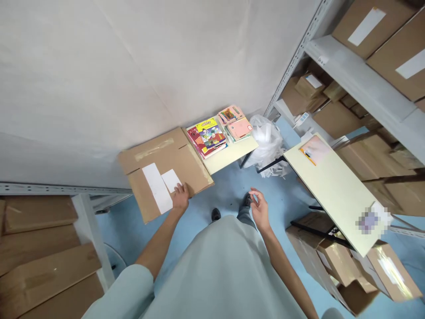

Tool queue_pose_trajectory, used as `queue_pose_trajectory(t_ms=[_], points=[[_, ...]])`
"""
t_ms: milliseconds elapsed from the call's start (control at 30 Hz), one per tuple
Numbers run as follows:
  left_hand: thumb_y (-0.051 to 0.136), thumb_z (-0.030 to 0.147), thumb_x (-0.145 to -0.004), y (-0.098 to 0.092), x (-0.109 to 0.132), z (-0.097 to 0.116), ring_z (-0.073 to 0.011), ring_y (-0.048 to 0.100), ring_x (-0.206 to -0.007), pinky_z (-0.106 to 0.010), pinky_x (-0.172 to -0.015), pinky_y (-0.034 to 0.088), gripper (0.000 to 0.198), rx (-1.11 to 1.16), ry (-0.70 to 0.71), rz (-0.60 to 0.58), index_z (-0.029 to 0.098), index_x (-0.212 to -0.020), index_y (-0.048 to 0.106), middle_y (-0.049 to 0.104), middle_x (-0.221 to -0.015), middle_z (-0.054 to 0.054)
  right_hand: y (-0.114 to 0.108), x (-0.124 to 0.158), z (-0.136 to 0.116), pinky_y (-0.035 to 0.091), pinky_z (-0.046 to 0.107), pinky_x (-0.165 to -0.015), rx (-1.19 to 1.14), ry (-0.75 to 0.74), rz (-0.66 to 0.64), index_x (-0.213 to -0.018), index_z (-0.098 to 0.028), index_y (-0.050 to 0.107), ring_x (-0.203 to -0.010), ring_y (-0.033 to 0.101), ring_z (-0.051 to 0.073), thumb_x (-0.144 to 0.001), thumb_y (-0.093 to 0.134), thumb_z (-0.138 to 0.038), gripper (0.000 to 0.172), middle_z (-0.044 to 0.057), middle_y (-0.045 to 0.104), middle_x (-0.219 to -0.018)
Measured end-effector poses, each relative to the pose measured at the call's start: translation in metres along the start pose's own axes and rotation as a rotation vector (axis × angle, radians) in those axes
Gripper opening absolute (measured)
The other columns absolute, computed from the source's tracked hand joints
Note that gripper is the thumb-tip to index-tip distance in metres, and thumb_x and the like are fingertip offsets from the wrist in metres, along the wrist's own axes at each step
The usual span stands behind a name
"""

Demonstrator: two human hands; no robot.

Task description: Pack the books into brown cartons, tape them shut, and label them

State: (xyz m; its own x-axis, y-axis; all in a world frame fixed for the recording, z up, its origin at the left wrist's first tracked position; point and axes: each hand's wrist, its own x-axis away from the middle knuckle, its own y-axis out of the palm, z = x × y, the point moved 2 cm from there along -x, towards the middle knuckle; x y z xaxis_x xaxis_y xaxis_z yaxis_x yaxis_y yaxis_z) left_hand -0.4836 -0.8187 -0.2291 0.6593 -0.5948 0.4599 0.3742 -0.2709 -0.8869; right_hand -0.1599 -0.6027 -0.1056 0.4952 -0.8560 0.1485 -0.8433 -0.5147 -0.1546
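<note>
My left hand (181, 197) rests on the near edge of a flat brown cardboard box (156, 155) with two white labels (162, 184); its fingers lie on the box top beside the smaller label. The box sits on a pale table (232, 155). My right hand (259, 208) hangs in the air above the blue floor, fingers loosely curled, holding nothing that I can see. Two stacks of colourful booklets (208, 136) lie on the table beyond the box, against the white wall.
A second pale table (335, 190) with a pink sheet (314, 149) stands to the right. A white plastic bag (267, 144) sits between the tables. Metal shelves (358, 75) with brown cartons line the right side, and more cartons (43, 261) sit at the left and under the right table.
</note>
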Motion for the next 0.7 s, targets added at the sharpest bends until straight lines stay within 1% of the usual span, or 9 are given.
queue_pose_trajectory(t_ms=[67,100,167,200,267,333,400,533,700], points=[[0.053,0.004,-0.091,-0.002,0.003,-0.008,-0.0529,0.044,-0.160,-0.062,-0.117,0.053,0.083,-0.009,0.034,-0.003,-0.009,-0.170,0.031,0.032,-0.172,-0.046,0.010,0.013,-0.002,0.047,0.053,-0.131,-0.062,0.002,0.002,-0.117,-0.027,0.069,-0.153,0.058,0.026,-0.079,0.059,-0.023,0.040,0.011,0.065,-0.152],[0.053,0.005,-0.092,-0.004,0.005,-0.013,-0.0508,0.051,-0.156,-0.061,-0.115,0.055,0.082,-0.006,0.053,-0.006,-0.007,-0.171,0.033,0.038,-0.170,-0.045,0.015,0.018,-0.004,0.047,0.053,-0.131,-0.099,0.007,0.000,-0.116,-0.027,0.069,-0.153,0.058,0.027,-0.077,0.060,-0.024,0.040,0.011,0.065,-0.152],[0.054,0.007,-0.093,-0.006,0.010,-0.024,-0.0448,0.063,-0.145,-0.057,-0.113,0.057,0.081,0.004,0.093,-0.017,0.001,-0.172,0.037,0.054,-0.162,-0.039,0.025,0.024,-0.010,0.047,0.055,-0.131,-0.163,0.021,-0.011,-0.113,-0.028,0.067,-0.153,0.058,0.027,-0.077,0.063,-0.026,0.036,0.011,0.067,-0.152],[0.056,0.008,-0.093,-0.007,0.012,-0.029,-0.0426,0.066,-0.143,-0.055,-0.114,0.057,0.081,0.008,0.113,-0.019,0.005,-0.173,0.038,0.058,-0.160,-0.035,0.030,0.025,-0.013,0.047,0.055,-0.131,-0.189,0.028,-0.017,-0.110,-0.028,0.066,-0.152,0.059,0.028,-0.077,0.064,-0.027,0.033,0.010,0.067,-0.152],[0.064,0.011,-0.091,-0.007,0.017,-0.035,-0.0433,0.058,-0.152,-0.055,-0.122,0.051,0.086,0.004,0.149,-0.003,0.009,-0.174,0.038,0.053,-0.166,-0.033,0.041,0.027,-0.022,0.049,0.055,-0.129,-0.220,0.032,-0.018,-0.105,-0.028,0.064,-0.151,0.060,0.028,-0.079,0.066,-0.030,0.026,0.011,0.069,-0.150],[0.075,0.015,-0.086,-0.005,0.020,-0.037,-0.0488,0.040,-0.165,-0.060,-0.129,0.041,0.096,-0.007,0.159,0.022,0.008,-0.174,0.036,0.035,-0.177,-0.036,0.049,0.028,-0.031,0.050,0.053,-0.128,-0.223,0.013,-0.011,-0.102,-0.028,0.062,-0.149,0.061,0.028,-0.081,0.067,-0.033,0.022,0.011,0.070,-0.149],[0.080,0.019,-0.083,-0.001,0.023,-0.034,-0.0539,0.033,-0.167,-0.063,-0.129,0.039,0.103,-0.009,0.143,0.036,0.003,-0.173,0.033,0.028,-0.178,-0.041,0.055,0.030,-0.040,0.051,0.052,-0.127,-0.209,-0.016,-0.017,-0.101,-0.028,0.061,-0.150,0.061,0.027,-0.083,0.067,-0.035,0.020,0.010,0.070,-0.148],[0.067,0.015,-0.089,0.009,0.032,-0.021,-0.0530,0.043,-0.161,-0.062,-0.120,0.051,0.091,0.004,0.137,0.058,-0.003,-0.172,0.032,0.037,-0.170,-0.045,0.054,0.039,-0.048,0.051,0.051,-0.127,-0.193,-0.043,-0.033,-0.102,-0.028,0.062,-0.150,0.061,0.027,-0.085,0.066,-0.032,0.018,0.010,0.071,-0.149],[0.055,0.012,-0.093,0.014,0.046,-0.014,-0.0501,0.050,-0.155,-0.059,-0.108,0.061,0.087,-0.002,0.146,0.082,-0.005,-0.173,0.027,0.044,-0.167,-0.043,0.047,0.054,-0.048,0.054,0.052,-0.124,-0.157,-0.024,-0.017,-0.100,-0.029,0.063,-0.146,0.065,0.026,-0.089,0.064,-0.033,0.012,0.009,0.073,-0.148]])
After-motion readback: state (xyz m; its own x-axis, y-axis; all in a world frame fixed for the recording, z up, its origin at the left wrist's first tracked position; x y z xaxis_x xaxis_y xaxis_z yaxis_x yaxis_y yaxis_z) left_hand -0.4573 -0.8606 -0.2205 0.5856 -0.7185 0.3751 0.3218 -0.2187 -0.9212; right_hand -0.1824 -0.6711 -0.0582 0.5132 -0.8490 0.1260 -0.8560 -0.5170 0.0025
